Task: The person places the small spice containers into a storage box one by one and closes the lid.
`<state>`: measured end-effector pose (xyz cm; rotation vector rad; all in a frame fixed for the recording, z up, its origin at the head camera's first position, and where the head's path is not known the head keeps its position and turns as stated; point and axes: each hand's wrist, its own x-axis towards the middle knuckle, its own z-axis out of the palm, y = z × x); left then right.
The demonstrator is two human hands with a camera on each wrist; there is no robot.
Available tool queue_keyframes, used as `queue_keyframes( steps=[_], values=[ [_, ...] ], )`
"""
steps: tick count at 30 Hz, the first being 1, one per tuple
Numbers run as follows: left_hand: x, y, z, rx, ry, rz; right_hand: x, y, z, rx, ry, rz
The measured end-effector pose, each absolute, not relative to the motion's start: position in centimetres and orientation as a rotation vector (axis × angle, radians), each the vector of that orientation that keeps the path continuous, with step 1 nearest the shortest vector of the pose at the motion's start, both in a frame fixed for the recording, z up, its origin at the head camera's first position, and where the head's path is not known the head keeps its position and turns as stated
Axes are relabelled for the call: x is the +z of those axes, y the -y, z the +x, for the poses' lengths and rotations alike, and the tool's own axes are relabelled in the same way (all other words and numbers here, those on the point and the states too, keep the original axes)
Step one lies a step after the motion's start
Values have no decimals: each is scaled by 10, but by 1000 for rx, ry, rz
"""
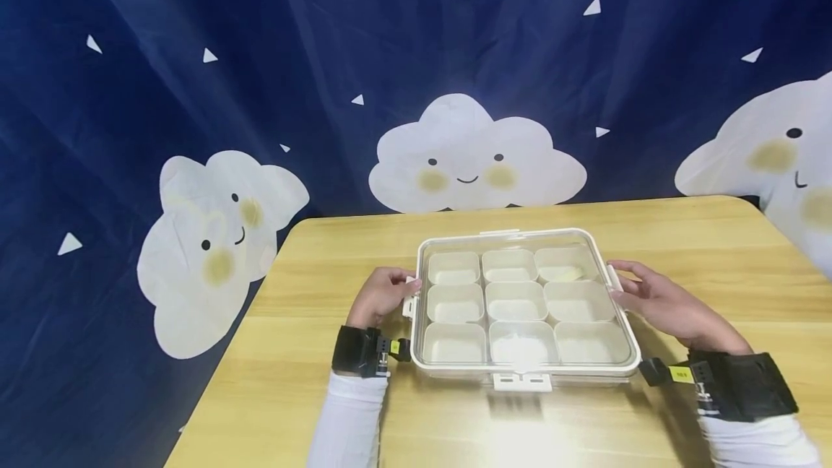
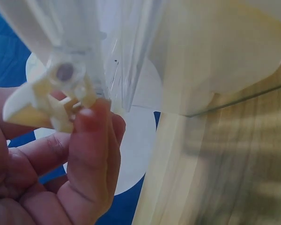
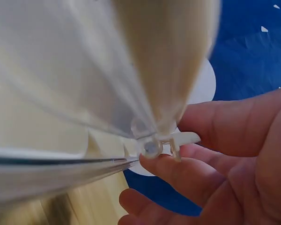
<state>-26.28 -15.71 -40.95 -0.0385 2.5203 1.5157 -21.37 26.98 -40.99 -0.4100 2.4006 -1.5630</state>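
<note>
A clear plastic storage box [image 1: 455,367] with a white-rimmed lid holds several white cups [image 1: 516,300] in rows. A small pale yellowish piece [image 1: 569,274] shows in the back right cup; its kind is unclear. At the box's left side, my left hand [image 1: 380,296] grips the edge by the white side latch [image 2: 30,105], its fingers bent beneath the latch. My right hand [image 1: 672,310] pinches the opposite latch [image 3: 185,138], thumb above and a finger below. Both side latches stick outward. Shadow lies under the front; whether the base touches the table cannot be told.
The wooden table [image 1: 312,295] extends around the box on all sides. Behind it hangs a dark blue curtain [image 1: 338,35] with cloud prints. A white latch [image 1: 522,382] sits at the box's front, and bright glare lies on the tabletop before it.
</note>
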Motion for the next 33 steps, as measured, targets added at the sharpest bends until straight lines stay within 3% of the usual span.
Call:
queue_keyframes(
  steps=[25, 33],
  values=[
    [-414, 157, -266, 1453, -2488, -18, -412, -276, -210, -1553, -2363, -412],
    [-421, 161, -267, 1635, -2228, 39, -416, -282, -210, -1678, -2264, -407]
  ],
)
